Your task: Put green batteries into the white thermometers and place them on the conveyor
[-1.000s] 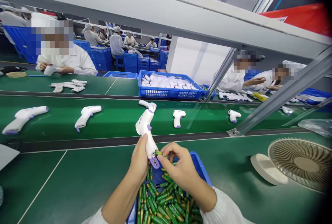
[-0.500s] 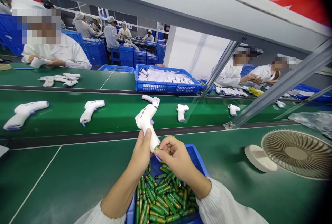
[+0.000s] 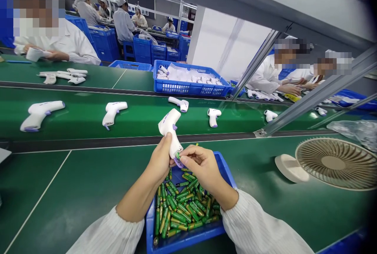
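My left hand is closed around the handle of a white forehead thermometer with purple buttons, tilted with its head up. At the bottom of the handle a purple battery cover hangs open. My right hand pinches a green battery at that opening; how far it sits inside is hidden by the fingers. A green-gold tip also shows above the right hand's knuckles. Below both hands stands a blue bin with many loose green-and-gold batteries.
Beyond the hands, a green conveyor belt carries several white thermometers. A blue crate stands behind it. A beige fan is at right, under a slanting metal post. Co-workers in white sit across the line.
The thermometers on the belt have shifted right. My right hand is still at the handle's end, where the green battery and open purple cover now show more clearly. The view has tilted slightly.
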A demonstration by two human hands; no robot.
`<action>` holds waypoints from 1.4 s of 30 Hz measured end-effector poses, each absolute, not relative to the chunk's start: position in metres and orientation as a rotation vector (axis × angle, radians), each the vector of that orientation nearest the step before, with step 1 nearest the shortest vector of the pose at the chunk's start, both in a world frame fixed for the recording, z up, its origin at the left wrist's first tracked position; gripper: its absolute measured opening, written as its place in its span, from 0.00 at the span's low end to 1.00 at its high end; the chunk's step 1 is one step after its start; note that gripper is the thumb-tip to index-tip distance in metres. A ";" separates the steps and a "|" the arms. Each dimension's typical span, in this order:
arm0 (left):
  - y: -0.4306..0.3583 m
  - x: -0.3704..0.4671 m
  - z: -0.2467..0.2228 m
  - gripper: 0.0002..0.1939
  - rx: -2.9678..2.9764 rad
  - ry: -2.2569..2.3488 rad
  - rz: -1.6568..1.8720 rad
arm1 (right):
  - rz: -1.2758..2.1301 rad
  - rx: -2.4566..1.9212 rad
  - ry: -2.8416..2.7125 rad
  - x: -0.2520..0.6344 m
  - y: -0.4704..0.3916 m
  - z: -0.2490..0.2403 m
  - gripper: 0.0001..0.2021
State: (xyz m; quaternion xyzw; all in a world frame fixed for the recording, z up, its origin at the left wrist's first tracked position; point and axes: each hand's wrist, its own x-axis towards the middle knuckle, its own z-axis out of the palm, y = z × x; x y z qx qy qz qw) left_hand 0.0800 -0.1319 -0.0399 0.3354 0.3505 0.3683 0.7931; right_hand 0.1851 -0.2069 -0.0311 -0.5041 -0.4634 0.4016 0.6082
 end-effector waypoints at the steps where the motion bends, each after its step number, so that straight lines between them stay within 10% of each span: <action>1: -0.131 0.080 -0.038 0.27 0.698 0.744 0.789 | 0.899 -1.174 -1.086 0.186 -0.208 -0.030 0.07; 21: -0.138 0.076 -0.043 0.13 1.351 0.854 1.101 | 1.186 -1.306 -1.021 0.194 -0.215 -0.042 0.13; 31: -0.097 0.065 -0.029 0.12 1.541 1.147 1.195 | 0.681 -1.593 -1.408 0.199 -0.213 -0.047 0.05; 42: 0.065 0.024 -0.053 0.24 2.006 1.977 0.141 | 0.577 -1.725 -2.085 0.183 -0.224 -0.056 0.03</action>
